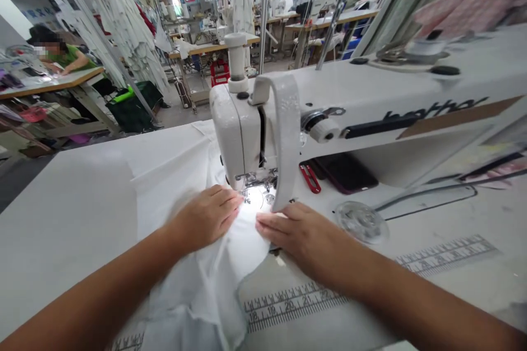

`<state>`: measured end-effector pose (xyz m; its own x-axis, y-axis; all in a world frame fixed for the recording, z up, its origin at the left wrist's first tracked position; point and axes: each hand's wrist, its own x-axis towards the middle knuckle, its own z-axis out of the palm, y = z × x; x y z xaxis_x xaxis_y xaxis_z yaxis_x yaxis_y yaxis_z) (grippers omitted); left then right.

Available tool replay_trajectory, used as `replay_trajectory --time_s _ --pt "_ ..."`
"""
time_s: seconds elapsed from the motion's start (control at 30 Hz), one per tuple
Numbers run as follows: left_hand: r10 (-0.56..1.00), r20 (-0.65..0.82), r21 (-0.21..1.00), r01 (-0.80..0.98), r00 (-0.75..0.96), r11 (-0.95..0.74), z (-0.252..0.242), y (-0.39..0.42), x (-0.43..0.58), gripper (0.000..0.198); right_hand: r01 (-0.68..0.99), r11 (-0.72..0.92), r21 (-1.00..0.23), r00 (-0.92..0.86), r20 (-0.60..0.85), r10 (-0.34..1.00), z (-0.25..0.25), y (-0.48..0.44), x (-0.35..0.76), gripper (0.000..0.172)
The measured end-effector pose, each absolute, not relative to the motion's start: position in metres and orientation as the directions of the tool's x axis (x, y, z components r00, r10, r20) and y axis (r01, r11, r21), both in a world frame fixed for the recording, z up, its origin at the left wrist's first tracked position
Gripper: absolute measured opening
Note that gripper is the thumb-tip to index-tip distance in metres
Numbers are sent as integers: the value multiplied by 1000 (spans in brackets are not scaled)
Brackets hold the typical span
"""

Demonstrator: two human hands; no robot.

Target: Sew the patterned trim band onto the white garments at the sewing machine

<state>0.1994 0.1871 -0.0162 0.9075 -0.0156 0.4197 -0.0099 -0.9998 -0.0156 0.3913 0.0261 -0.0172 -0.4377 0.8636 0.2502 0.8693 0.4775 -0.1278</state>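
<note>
White fabric lies under the lit needle area of a white sewing machine and drapes towards me in loose folds. My left hand rests on the cloth just left of the presser foot, fingers stretched out and close together. On the right edge of the cloth lies my right hand, its fingers flat and pointing left, close to the machine's curved white guard. Both palms face down, and their undersides are hidden. The needle itself is too small to make out.
Red thread snips and a dark phone lie under the machine arm. A clear round disc sits right of my right hand. Ruler tape runs along the table's front. A person in green sits at a far-left table.
</note>
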Motion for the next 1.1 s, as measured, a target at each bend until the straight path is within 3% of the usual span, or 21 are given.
replay_trajectory --time_s 0.2,0.4,0.5,0.67,0.8,1.1 --pt "189 371 -103 242 909 -965 -21 145 201 27 896 423 -135 -369 304 878 -1 24 416 29" --pt "203 335 -111 252 920 -961 -19 145 201 27 913 242 -329 -115 361 925 1 38 366 26" --pt "200 365 -138 266 909 -954 -21 146 200 23 930 231 -287 -128 336 933 -13 40 354 21" --pt "276 396 -132 352 876 -927 -25 133 205 18 933 340 -116 -288 327 900 -29 28 380 33" --pt "298 387 -176 388 872 -905 -24 122 209 16 943 331 -34 -303 321 897 -28 22 399 34" --pt "280 395 -173 370 875 -913 -23 123 202 16 947 317 -44 -289 308 906 -26 22 397 34"
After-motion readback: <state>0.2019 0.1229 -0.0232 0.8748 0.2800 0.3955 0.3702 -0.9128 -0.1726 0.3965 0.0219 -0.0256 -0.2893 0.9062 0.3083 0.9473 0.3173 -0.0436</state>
